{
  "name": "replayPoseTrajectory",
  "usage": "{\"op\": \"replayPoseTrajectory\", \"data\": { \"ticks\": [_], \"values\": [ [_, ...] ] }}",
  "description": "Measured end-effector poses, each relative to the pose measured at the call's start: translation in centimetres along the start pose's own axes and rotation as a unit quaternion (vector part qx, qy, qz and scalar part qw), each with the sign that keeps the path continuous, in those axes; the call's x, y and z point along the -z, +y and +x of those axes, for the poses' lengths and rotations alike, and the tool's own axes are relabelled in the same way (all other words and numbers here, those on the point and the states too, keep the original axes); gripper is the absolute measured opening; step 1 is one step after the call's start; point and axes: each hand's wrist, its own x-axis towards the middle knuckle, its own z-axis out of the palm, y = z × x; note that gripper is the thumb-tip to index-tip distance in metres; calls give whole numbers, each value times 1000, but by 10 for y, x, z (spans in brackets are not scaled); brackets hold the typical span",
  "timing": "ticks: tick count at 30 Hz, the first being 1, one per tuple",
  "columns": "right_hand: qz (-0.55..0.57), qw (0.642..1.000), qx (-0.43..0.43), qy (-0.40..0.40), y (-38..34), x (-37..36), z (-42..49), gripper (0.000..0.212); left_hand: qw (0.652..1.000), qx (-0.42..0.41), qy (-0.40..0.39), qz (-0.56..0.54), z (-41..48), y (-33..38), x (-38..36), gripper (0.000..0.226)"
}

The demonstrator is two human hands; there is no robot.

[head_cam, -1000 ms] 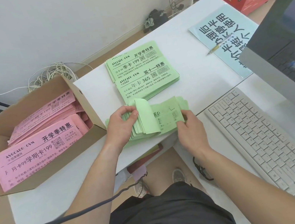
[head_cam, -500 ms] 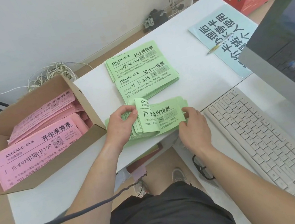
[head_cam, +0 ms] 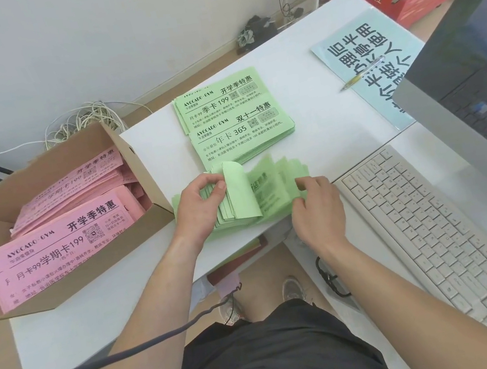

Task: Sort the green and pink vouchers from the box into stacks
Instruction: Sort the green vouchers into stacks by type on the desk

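A bundle of green vouchers (head_cam: 264,193) lies on the white desk near its front edge. My left hand (head_cam: 199,206) pinches the folded-back left ends of its sheets between thumb and fingers. My right hand (head_cam: 316,204) hovers at the bundle's right end, fingers loosely curled, fingertips at the blurred sheets; whether it holds one I cannot tell. Two sorted green stacks (head_cam: 234,118) lie flat just beyond. A cardboard box (head_cam: 89,274) at the left holds stacks of pink vouchers (head_cam: 53,251).
A white keyboard (head_cam: 438,242) lies to the right, with a monitor (head_cam: 479,99) behind it. A light blue sign (head_cam: 377,65) with a pen (head_cam: 363,77) on it sits at the back right. A dark cable (head_cam: 105,365) crosses my left forearm.
The printed top sheet has been flipped over to the left onto the folded-back ends. My right hand has moved up along the bundle's right end, where the sheets now blur.
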Motion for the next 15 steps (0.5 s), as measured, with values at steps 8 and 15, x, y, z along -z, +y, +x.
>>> {"op": "replayPoseTrajectory", "data": {
  "ticks": [8, 15],
  "values": [
    [-1, 1000, -22, -6, 6, 2, 0, 49, 1000, -3, 0, -2, -1, 0, 0, 11],
    [0, 1000, -23, -13, 7, 4, -1, 49, 1000, 5, 2, -1, 0, 0, -1, 10]
  ]
}}
